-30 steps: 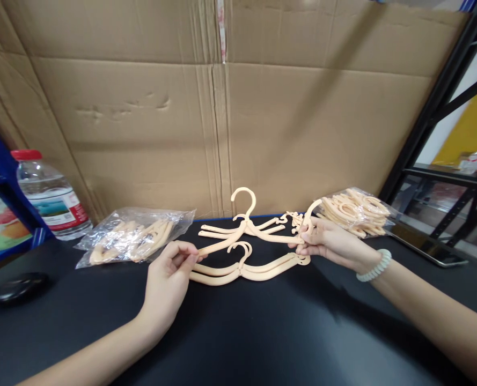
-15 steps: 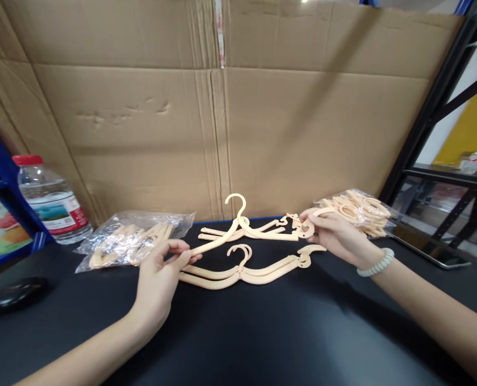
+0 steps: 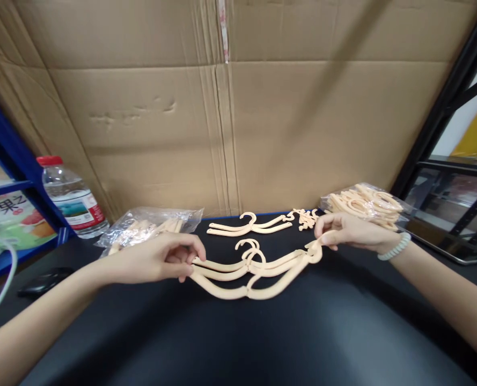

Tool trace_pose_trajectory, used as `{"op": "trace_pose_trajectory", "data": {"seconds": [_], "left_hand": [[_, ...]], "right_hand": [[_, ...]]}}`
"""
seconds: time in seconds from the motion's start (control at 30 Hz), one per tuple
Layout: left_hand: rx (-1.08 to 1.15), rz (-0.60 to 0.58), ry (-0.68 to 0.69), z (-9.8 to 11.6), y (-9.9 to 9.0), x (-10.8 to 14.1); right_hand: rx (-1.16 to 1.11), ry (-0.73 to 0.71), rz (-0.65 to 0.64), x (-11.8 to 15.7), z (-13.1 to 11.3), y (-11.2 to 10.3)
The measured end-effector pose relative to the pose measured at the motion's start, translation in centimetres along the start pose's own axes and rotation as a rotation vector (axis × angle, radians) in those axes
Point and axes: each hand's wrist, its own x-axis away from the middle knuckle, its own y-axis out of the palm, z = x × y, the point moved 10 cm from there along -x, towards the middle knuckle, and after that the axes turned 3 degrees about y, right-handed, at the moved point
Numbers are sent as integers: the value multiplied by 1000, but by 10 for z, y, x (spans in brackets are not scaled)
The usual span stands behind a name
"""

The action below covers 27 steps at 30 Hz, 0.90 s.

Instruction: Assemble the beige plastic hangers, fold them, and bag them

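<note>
My left hand point(image 3: 163, 258) pinches the left end of a cream plastic clothes hanger point(image 3: 222, 293) between thumb and fingers. At the other end, the closed fingers of my right hand point(image 3: 340, 230) grip the hanger's curled tip. The held hanger lies in front of similar hangers point(image 3: 222, 275) on the black table, its hook overlapping theirs. How far it touches them or the tabletop, I cannot tell. Further back lie more cream hanger parts point(image 3: 232, 232), laid out in a shallow spread with a hook. Small cream pieces point(image 3: 306, 220) are heaped beside them.
Clear plastic bags of cream parts stand at the left point(image 3: 141, 228) and right point(image 3: 365, 206). A red-capped water bottle point(image 3: 75, 206), a dark mouse point(image 3: 47, 281) and a white cable point(image 3: 8, 273) are on the left. A phone point(image 3: 443, 241) lies far right. Cardboard point(image 3: 282, 123) rises behind.
Both hands have brought the held hanger nearer and lower, from over the back hangers to the front of the nearer ones. Its hook has tipped down from upright. The view has shifted slightly left.
</note>
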Motion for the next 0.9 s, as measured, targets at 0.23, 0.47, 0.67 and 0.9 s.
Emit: {"op": "trace_pose_trajectory", "data": {"seconds": [0.23, 0.47, 0.67, 0.9], "left_hand": [[-283, -57, 123, 24, 29, -1], [-509, -9, 203, 25, 31, -4], [-572, 6, 228, 21, 33, -8], [-571, 34, 215, 17, 26, -8]], "right_hand": [[322, 26, -13, 1, 2, 1], [456, 11, 32, -1, -1, -5], [461, 17, 39, -3, 6, -6], [575, 7, 33, -3, 6, -5]]}}
